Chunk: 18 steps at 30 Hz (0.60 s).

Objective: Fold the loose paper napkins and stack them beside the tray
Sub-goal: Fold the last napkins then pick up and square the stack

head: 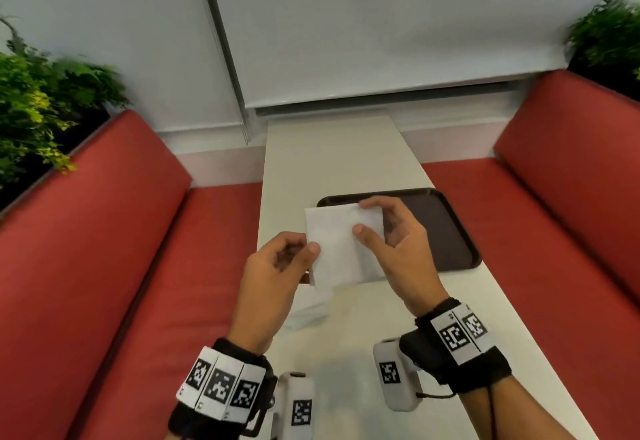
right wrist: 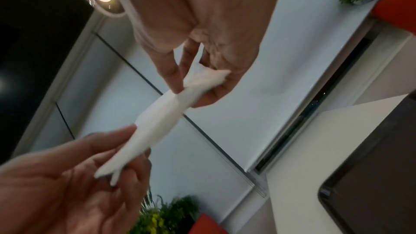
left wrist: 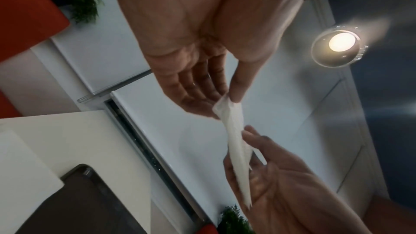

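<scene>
A white paper napkin [head: 337, 249] is held in the air over the near part of the white table [head: 332, 162], partly folded. My left hand [head: 306, 252] pinches its left edge between thumb and fingers. My right hand [head: 362, 218] grips its right side, thumb on top and index finger at the far edge. The left wrist view shows the napkin [left wrist: 236, 140] edge-on, running from my left hand [left wrist: 229, 99] to my right hand [left wrist: 254, 141]. In the right wrist view the napkin [right wrist: 157, 122] spans between my right hand [right wrist: 186, 84] and left hand [right wrist: 128, 149]. The dark brown tray [head: 450, 228] lies just beyond, to the right.
Another loose white napkin [head: 308, 315] lies on the table under my left wrist. Red padded benches [head: 121, 249] flank the narrow table on both sides. Green plants [head: 41, 100] stand behind the backrests. A white wall with a blind closes off the table's far end.
</scene>
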Tool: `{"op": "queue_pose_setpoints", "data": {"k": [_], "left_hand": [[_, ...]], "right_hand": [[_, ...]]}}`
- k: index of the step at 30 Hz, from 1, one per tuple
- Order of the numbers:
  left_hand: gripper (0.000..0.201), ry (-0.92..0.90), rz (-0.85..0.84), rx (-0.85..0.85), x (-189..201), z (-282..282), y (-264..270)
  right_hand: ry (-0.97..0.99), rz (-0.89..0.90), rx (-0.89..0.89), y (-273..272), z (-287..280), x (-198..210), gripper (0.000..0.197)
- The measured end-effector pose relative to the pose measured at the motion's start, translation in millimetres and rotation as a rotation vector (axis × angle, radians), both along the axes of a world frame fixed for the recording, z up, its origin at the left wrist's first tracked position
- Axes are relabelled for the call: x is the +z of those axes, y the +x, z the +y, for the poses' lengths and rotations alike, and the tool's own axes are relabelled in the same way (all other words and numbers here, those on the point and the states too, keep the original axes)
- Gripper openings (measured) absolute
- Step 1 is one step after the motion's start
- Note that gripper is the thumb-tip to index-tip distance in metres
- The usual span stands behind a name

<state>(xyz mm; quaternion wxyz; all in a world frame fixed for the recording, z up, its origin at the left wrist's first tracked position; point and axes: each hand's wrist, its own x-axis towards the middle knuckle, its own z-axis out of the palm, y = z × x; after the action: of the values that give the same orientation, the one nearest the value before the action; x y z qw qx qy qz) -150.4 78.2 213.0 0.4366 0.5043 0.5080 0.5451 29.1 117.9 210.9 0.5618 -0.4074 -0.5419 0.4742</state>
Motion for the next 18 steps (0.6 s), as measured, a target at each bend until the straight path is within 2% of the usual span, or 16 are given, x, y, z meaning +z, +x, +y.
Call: {"op": "queue_pose_setpoints", "data": {"k": [2, 4, 6, 8, 11, 14, 18], "left_hand": [[0.009, -0.016, -0.022, 0.059, -8, 9, -7], [0.010, -0.079, -0.057, 0.111, -16, 19, -14], [0.009, -0.134, -0.025, 0.148, -27, 30, -24], [0.007, -0.144, 0.097, 0.187, -42, 43, -34], [0.007, -0.138, 0.300, 0.217, -62, 58, -49], [0.009, -0.184, 0.416, 0.237, -82, 67, -58], [0.016, -0.243, 0.477, 0.268, -115, 67, -61]], "right_hand": [[-0.115, -0.015, 0.016, -6, 8, -9, 0.046], [-0.235, -0.050, 0.048, -10, 13, -22, 0.054], [-0.284, -0.056, 0.041, -15, 15, -35, 0.047], [-0.288, -0.072, -0.008, -22, 22, -49, 0.035], [-0.274, -0.197, -0.060, -34, 39, -71, 0.025], [-0.305, -0.312, -0.089, -47, 53, -97, 0.021], [-0.374, -0.429, -0.099, -64, 54, -135, 0.026]]}}
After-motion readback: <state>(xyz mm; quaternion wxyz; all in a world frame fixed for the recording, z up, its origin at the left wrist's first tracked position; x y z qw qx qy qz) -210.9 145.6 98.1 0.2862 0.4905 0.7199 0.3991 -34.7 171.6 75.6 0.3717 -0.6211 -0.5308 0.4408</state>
